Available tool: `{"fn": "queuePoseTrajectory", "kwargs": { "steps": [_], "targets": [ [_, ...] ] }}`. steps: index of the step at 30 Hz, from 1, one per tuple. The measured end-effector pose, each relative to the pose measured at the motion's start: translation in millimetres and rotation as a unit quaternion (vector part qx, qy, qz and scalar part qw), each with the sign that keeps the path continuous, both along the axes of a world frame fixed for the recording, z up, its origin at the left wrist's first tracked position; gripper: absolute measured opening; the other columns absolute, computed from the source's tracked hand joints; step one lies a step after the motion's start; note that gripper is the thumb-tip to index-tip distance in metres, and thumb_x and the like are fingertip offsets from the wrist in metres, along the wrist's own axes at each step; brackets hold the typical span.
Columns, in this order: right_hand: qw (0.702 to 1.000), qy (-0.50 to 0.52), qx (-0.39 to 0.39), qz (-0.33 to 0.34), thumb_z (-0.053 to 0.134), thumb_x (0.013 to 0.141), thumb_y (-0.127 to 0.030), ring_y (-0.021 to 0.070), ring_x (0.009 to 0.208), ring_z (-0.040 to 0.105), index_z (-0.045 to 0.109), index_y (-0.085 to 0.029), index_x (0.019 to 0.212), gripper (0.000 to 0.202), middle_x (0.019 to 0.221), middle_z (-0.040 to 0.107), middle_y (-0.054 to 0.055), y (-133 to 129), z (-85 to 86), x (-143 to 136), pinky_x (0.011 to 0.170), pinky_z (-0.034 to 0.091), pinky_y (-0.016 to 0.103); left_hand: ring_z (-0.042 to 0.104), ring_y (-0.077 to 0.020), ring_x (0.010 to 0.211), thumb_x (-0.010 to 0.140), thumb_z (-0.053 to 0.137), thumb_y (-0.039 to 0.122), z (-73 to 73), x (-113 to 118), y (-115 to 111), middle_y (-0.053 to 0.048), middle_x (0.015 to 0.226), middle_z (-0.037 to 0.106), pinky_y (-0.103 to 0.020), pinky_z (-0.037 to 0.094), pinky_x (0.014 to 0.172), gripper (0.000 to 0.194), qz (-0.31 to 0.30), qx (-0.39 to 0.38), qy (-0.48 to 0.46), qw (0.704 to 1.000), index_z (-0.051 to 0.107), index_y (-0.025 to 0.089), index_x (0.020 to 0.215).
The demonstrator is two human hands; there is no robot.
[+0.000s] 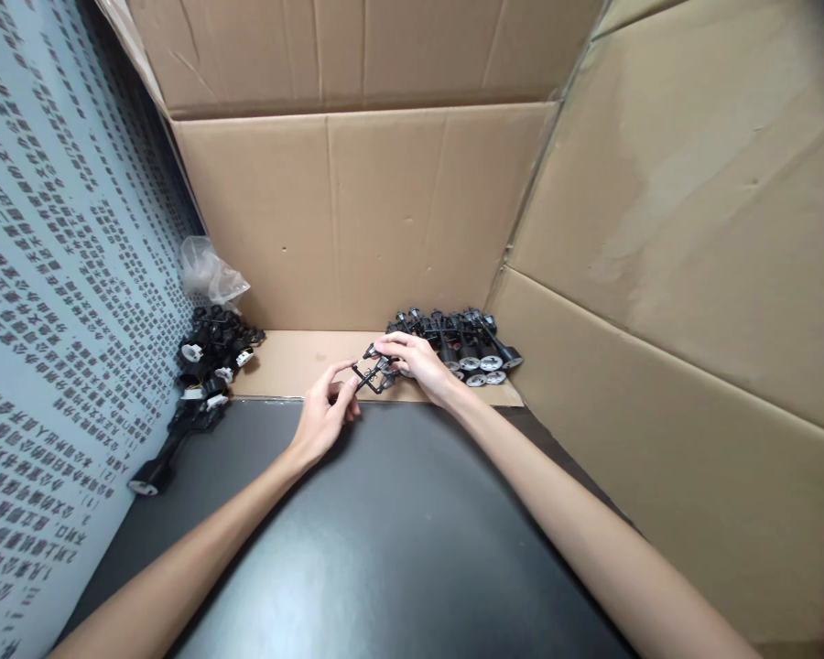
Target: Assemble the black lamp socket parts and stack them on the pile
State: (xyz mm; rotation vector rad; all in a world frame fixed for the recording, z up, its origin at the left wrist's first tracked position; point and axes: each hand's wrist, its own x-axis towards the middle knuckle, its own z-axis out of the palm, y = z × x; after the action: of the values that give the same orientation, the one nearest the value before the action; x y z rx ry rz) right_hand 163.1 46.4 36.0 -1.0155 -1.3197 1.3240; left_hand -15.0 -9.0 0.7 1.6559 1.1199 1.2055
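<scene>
A miniature black street lamp (372, 377) with thin arms and small lantern heads is held up between both hands, above the far part of the dark tabletop. My left hand (325, 414) pinches it from the left, thumb and fingers closed on its thin black part. From the right, my right hand (416, 363) grips it near the lantern heads, and its fingers cover part of the lamp. Just behind my right hand lies a pile of similar black lamps (468, 346), their round white-bottomed bases facing me.
At the left is a heap of black lamp parts (210, 352) with white pieces, and a clear plastic bag (211, 273) behind it. Cardboard panels (377, 220) stand at the back and right. A printed sheet (61, 302) borders the left of the dark table (384, 549).
</scene>
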Motion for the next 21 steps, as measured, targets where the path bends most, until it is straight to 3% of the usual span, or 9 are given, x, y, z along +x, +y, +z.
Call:
{"fn": "queuePoseTrajectory", "kwargs": {
  "steps": [21],
  "targets": [
    [0.999, 0.014, 0.003, 0.035, 0.075, 0.063, -0.037, 0.0179, 0.087, 0.061, 0.068, -0.021, 0.080, 0.025, 0.088, 0.069, 0.003, -3.1, 1.2, 1.1, 0.071, 0.043, 0.028, 0.054, -0.0126, 0.055, 0.091, 0.050, 0.054, -1.5, -0.4, 0.7, 0.002, 0.061, 0.060, -0.023, 0.044, 0.057, 0.054, 0.004, 0.000, 0.003, 1.000, 0.052, 0.018, 0.131]
  ]
}}
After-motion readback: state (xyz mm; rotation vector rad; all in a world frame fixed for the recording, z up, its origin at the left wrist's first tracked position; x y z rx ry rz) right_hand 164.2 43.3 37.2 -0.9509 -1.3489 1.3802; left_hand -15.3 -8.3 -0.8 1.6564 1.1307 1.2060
